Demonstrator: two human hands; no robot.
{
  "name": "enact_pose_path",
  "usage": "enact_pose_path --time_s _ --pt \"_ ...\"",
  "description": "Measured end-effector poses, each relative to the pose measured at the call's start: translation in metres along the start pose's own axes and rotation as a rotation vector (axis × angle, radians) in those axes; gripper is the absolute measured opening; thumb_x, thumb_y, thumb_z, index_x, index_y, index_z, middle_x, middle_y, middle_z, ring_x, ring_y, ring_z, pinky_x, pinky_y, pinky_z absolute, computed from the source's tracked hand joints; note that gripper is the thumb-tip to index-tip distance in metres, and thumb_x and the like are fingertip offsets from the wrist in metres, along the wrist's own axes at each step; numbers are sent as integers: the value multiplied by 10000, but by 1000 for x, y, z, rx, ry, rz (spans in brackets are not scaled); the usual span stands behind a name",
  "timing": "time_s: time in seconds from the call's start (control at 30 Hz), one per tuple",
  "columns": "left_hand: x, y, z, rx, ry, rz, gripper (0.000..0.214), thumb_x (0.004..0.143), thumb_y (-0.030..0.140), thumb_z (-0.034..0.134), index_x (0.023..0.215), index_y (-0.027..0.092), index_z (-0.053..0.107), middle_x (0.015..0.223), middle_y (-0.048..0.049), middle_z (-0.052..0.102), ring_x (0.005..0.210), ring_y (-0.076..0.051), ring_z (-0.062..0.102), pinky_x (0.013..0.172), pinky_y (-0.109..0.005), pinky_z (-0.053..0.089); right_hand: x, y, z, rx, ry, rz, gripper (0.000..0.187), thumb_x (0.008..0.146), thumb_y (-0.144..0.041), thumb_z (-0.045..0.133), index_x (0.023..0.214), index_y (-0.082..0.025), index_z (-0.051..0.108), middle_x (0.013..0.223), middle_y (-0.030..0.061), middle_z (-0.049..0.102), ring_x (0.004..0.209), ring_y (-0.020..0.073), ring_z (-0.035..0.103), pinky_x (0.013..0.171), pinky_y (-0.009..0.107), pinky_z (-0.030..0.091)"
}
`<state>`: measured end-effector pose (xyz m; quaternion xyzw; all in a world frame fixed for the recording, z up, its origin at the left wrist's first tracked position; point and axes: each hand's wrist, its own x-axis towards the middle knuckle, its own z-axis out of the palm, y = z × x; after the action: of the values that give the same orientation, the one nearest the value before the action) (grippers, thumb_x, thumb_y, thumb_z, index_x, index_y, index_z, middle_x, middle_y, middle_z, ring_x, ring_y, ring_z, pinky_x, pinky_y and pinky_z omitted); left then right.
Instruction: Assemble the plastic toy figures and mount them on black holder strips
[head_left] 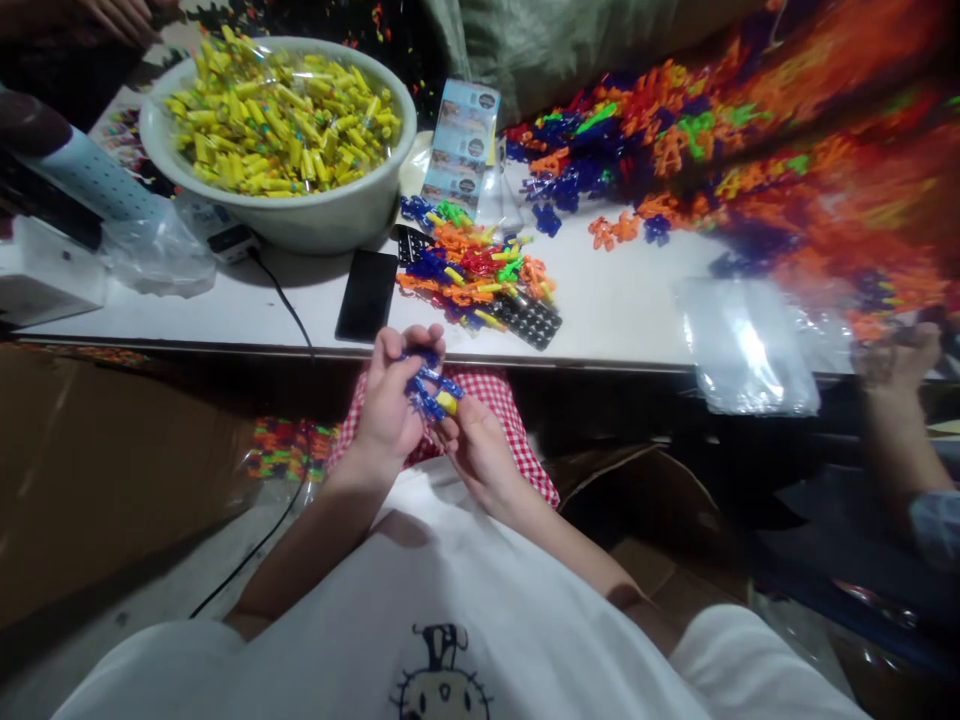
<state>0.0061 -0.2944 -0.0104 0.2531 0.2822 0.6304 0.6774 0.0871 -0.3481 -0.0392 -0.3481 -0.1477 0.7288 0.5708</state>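
Two bare hands meet over a red checked cloth [511, 412] in front of the table [611, 310], the left hand [386, 408] curled closed around a blue plastic toy [424, 402] and the right hand [486, 448] closed in a pinch at the small yellow piece [447, 402] on its near end. Just beyond them, on the table, lie a black phone [366, 296] and a mixed pile of toys [476, 262] (blue, orange, red and green, with yellow bits among them). Farther out stand a big bowl [315, 222] heaped with yellow tubes [289, 130] and, well to the right, clear plastic bags [750, 350] near another person's hand [900, 358].
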Motion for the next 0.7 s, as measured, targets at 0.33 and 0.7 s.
enact_pose_path --time_s 0.33,0.7 --pt "6 1 -2 -173 97 -107 204 658 11 459 688 197 381 772 51 570 921 -73 599 931 -224 429 4 9 -6 -36 64 -84 331 714 -441 669 639 -185 474 477 -81 395 448 51 303 457 195 229" --pt "6 -8 -4 -58 -8 -52 243 681 32 508 715 203 340 794 45 541 1007 -99 580 942 -241 439 10 12 -4 -79 74 -163 364 732 -479 639 618 -183 462 478 -81 358 448 52 267 439 198 196"
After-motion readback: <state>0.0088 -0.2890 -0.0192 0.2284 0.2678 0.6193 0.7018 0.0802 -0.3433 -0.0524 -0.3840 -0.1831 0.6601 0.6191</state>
